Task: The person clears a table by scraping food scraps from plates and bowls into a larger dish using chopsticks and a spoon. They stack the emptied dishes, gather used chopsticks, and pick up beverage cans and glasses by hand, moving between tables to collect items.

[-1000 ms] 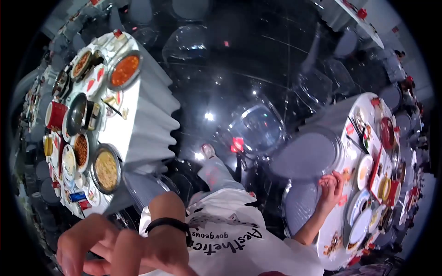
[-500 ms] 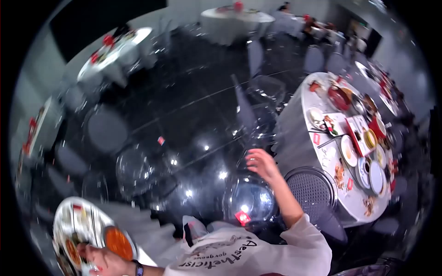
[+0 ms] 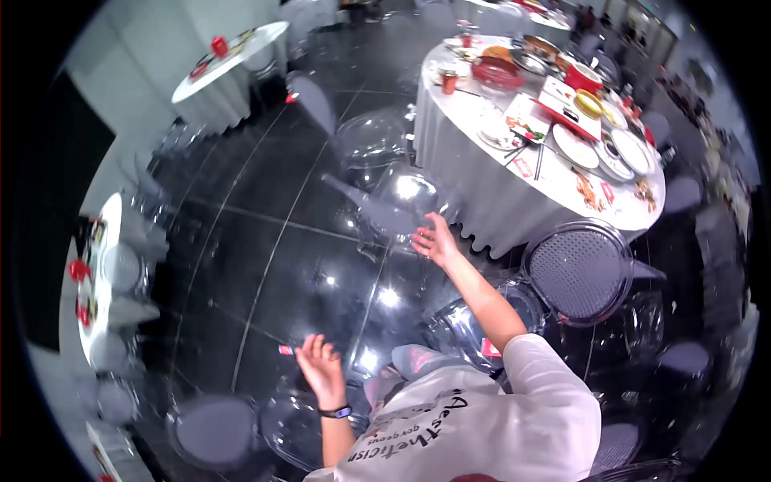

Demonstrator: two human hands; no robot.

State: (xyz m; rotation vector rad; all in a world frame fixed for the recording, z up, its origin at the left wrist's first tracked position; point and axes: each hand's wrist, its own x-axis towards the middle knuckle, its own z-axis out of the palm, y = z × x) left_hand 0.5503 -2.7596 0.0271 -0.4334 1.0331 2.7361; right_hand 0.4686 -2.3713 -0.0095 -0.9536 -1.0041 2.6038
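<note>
My right hand reaches forward over the dark floor, its fingers apart and nothing in them. It is nearest to a clear chair and the white cloth of the round table. My left hand, with a dark band at the wrist, is raised over the floor at lower centre, fingers loosely bent and apart, holding nothing. On the table are a red pot, a white oval plate, a yellow bowl, and food scraps. Neither hand touches the table.
A round grey tray-like seat stands by the table's near edge. Clear chairs stand in front and around me. More cloth-covered tables are at the upper left and left edge. Several people are far off at the upper right.
The view has turned right, and the laden table now appears higher. My left hand has moved away from the dishes of the lower-left table, which has left the view. My right hand remains extended.
</note>
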